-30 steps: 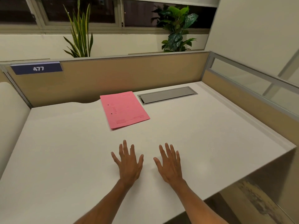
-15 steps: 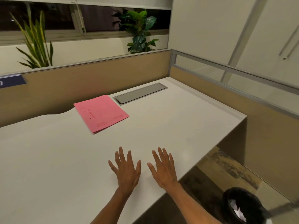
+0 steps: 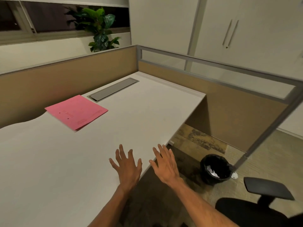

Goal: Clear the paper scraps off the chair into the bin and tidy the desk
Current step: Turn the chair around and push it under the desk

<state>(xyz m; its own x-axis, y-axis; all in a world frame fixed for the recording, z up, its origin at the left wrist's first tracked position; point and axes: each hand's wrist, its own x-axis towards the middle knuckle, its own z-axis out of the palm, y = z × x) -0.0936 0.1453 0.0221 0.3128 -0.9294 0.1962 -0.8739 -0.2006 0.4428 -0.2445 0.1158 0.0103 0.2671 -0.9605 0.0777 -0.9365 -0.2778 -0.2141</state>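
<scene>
since white crumpled paper scraps (image 3: pixel 211 171) already lie inside the bin (image 3: pixel 215 169) at the lower right of the frame, i judge the clearing largely done. the bin is round and black, lined with a glossy bag, and stands on the floor beyond the tabletop's near corner. one small white bit (image 3: pixel 234 175) lies on the floor just beside it, which may be a stray scrap. the chair (image 3: pixel 255 208) shows only at the bottom right: a dark seat in a matte fabric and a flat hard armrest, with no paper on the part i can see.

what is left looks like tidying. a pink folder (image 3: pixel 76 111), thin, flat and matte, lies askew at the centre left of the pale smooth tabletop (image 3: pixel 49 161), near a grey metal cable hatch (image 3: pixel 113 89).

my left grip (image 3: pixel 127 167) is released, fingers spread, over the tabletop edge at the lower middle. my right grip (image 3: pixel 165 166) is also released and empty, just beside it, mostly past the edge.

tan partition panels (image 3: pixel 73 76) with metal rails frame the tabletop; a leafy plant (image 3: pixel 98 28) stands at the upper middle.
</scene>
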